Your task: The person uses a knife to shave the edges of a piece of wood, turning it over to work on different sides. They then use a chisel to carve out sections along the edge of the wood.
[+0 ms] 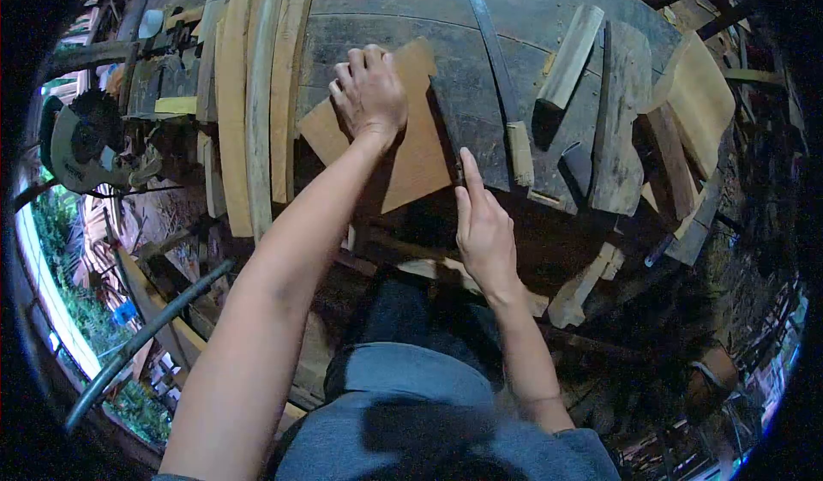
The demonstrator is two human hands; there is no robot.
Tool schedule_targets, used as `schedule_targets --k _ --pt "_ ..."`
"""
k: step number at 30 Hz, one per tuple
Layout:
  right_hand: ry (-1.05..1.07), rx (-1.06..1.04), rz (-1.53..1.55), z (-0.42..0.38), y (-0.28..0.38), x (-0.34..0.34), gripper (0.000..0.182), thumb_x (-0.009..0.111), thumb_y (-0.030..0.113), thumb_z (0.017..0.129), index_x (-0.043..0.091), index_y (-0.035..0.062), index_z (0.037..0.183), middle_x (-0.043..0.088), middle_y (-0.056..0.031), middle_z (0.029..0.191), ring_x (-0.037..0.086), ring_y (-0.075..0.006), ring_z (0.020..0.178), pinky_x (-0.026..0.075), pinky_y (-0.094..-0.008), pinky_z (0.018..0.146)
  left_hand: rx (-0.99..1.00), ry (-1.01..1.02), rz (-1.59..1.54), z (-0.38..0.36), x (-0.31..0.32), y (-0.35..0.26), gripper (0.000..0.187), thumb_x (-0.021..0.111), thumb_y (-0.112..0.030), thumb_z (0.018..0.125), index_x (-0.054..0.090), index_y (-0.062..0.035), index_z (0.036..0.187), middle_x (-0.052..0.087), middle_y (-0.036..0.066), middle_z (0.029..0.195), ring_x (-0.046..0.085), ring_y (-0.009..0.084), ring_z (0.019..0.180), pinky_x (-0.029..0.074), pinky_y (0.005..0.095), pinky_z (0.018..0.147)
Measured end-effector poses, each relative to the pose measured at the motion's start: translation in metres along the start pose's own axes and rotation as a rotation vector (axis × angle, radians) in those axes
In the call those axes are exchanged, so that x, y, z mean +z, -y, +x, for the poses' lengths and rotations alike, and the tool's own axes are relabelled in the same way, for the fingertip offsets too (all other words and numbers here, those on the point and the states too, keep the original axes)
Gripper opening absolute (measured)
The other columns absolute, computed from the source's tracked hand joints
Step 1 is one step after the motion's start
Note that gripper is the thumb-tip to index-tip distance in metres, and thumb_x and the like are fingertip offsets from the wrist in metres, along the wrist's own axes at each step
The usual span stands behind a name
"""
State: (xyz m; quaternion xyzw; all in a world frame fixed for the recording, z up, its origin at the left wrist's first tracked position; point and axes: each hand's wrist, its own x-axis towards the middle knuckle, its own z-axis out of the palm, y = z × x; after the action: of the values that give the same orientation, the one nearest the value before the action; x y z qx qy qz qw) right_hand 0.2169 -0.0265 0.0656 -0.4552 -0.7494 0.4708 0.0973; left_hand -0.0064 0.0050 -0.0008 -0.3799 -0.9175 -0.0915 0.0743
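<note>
A thin brown board (pixel 420 151) lies tilted on the dark workbench, its lower corner over the front edge. My left hand (pixel 370 93) presses on its upper left part, fingers curled at the tips. Along the board's right edge runs a dark, narrow tool (pixel 445 121), seemingly a blade. My right hand (pixel 486 224) is closed around the near end of this tool, with the index finger stretched along it; the grip itself is mostly hidden.
Long wooden strips (pixel 233 104) lie left of the board. To the right are a metal ruler (pixel 489 44), a chisel-like tool with a wooden handle (pixel 519 153), and wood blocks (pixel 573 57). A circular saw blade (pixel 93 125) stands at far left.
</note>
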Motion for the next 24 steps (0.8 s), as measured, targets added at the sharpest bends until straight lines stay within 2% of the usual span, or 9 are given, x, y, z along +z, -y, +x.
schedule_targets --k 4,7,9,12,14,18,21,23,24 --pt "0.019 0.002 0.011 -0.022 0.004 0.001 0.05 0.045 0.021 0.102 0.033 0.0217 0.151 0.061 -0.0241 0.084 0.062 -0.0455 0.072 0.051 -0.0535 0.063 -0.008 -0.009 0.003 0.004 0.003 0.001 0.024 0.044 -0.032 0.1 0.055 -0.0128 0.108 0.054 0.01 0.11 0.051 0.0317 0.107 0.037 0.0491 0.091" --pt "0.016 0.001 0.037 -0.007 0.011 0.0 0.051 0.045 0.022 0.102 0.031 0.0226 0.152 0.061 -0.0244 0.083 0.062 -0.0458 0.07 0.051 -0.0537 0.062 -0.001 0.029 0.007 -0.005 0.002 0.005 0.025 0.044 -0.032 0.1 0.055 -0.0121 0.109 0.053 0.011 0.111 0.05 0.0323 0.108 0.037 0.0497 0.091" --pt "0.021 0.006 -0.049 0.008 0.013 -0.002 0.052 0.045 0.023 0.102 0.03 0.0235 0.153 0.06 -0.0251 0.082 0.062 -0.0462 0.069 0.051 -0.0538 0.06 -0.035 0.01 0.017 0.004 0.002 0.0 0.025 0.044 -0.032 0.1 0.055 -0.0117 0.109 0.052 0.012 0.111 0.049 0.0329 0.109 0.037 0.0499 0.091" --pt "0.039 0.011 -0.05 -0.002 0.016 -0.002 0.052 0.044 0.022 0.102 0.03 0.0233 0.152 0.06 -0.0254 0.083 0.062 -0.0465 0.067 0.05 -0.0544 0.058 -0.037 0.01 0.007 -0.001 0.002 0.002 0.025 0.044 -0.032 0.1 0.055 -0.0112 0.108 0.052 0.012 0.111 0.049 0.0333 0.108 0.037 0.0501 0.091" --pt "0.04 0.002 -0.012 -0.015 0.021 0.003 0.052 0.043 0.021 0.102 0.029 0.0226 0.153 0.061 -0.0263 0.084 0.061 -0.0479 0.069 0.05 -0.0558 0.062 -0.049 -0.002 0.011 0.008 0.004 0.0 0.025 0.044 -0.032 0.1 0.055 -0.0111 0.108 0.052 0.012 0.111 0.049 0.0333 0.108 0.037 0.0498 0.091" --pt "-0.023 -0.07 0.107 0.026 0.022 0.016 0.056 0.045 0.021 0.101 0.025 0.0188 0.153 0.061 -0.0303 0.086 0.063 -0.0502 0.078 0.05 -0.0574 0.07 -0.034 -0.037 0.013 0.0 0.004 0.002 0.023 0.043 -0.032 0.1 0.055 -0.0131 0.106 0.053 0.01 0.108 0.051 0.0321 0.106 0.039 0.0509 0.089" --pt "-0.011 -0.023 -0.038 0.037 0.029 0.02 0.056 0.046 0.02 0.101 0.026 0.0177 0.153 0.061 -0.0307 0.085 0.063 -0.0497 0.079 0.051 -0.0571 0.067 -0.02 -0.071 0.01 0.012 0.006 0.001 0.023 0.044 -0.033 0.099 0.055 -0.0139 0.105 0.053 0.009 0.107 0.05 0.0312 0.104 0.039 0.0495 0.088" --pt "0.006 -0.045 -0.061 0.016 0.023 0.013 0.056 0.046 0.02 0.101 0.026 0.0186 0.153 0.062 -0.0296 0.083 0.064 -0.0486 0.075 0.051 -0.0564 0.064 -0.035 -0.028 0.036 0.002 0.007 0.003 0.022 0.044 -0.033 0.099 0.055 -0.0139 0.105 0.052 0.009 0.106 0.05 0.0311 0.103 0.038 0.0491 0.088" --pt "0.026 -0.042 -0.088 0.009 0.02 0.008 0.056 0.047 0.02 0.101 0.027 0.019 0.153 0.062 -0.0287 0.082 0.064 -0.0477 0.073 0.051 -0.0558 0.063 -0.029 -0.073 0.044 0.002 0.009 0.004 0.022 0.044 -0.033 0.099 0.055 -0.0145 0.105 0.052 0.009 0.107 0.05 0.0312 0.104 0.038 0.0491 0.089"
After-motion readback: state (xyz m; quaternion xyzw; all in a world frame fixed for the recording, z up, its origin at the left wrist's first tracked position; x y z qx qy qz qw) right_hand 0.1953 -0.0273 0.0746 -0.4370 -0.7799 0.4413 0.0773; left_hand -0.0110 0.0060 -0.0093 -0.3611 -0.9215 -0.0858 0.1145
